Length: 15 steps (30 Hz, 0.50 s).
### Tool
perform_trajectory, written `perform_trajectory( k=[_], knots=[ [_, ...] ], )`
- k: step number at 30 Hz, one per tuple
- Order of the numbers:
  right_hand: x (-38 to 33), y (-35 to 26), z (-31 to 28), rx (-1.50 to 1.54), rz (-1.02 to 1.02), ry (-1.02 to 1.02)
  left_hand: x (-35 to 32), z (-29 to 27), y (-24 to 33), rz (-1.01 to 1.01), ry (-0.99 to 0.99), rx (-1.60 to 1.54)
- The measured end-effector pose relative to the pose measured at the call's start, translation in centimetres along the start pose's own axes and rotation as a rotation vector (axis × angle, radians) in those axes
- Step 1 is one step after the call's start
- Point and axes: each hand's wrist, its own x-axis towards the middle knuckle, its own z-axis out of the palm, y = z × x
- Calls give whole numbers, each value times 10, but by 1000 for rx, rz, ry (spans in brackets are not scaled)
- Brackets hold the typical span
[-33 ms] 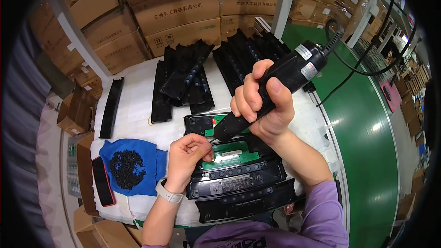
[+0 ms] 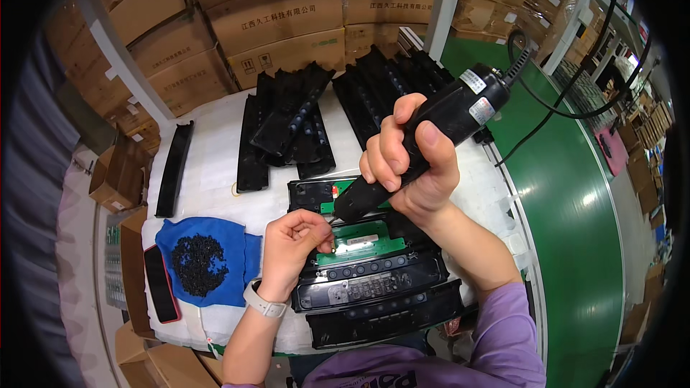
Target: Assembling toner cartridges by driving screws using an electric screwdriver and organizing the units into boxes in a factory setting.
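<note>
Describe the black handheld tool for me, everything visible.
The tool is a thick black cylinder, apparently plastic, narrowing toward its lower end. Two pale labels sit near its rear, where a ribbed sleeve leads into a black cord. The right hand grips it slantwise over black panels, tip by the left hand; whether they touch is unclear.

The premises are an electronics assembly workshop, evidenced by stacked cardboard cartons (image 2: 287, 21), a green floor (image 2: 578, 223), a corded power tool (image 2: 460, 111) and a tabletop (image 2: 212, 165) bearing black housings (image 2: 284, 129) and a circuit board (image 2: 387, 246).
</note>
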Motion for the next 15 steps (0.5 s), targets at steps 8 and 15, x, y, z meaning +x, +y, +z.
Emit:
perform_trajectory(
  k=[8, 15],
  knots=[
    [-4, -4, 6, -37, 44, 89, -3, 1, -4, -71, -67, -33],
    [-4, -17, -12, -242, 131, 55, 2, 8, -7, 106, 3, 30]
  ],
)
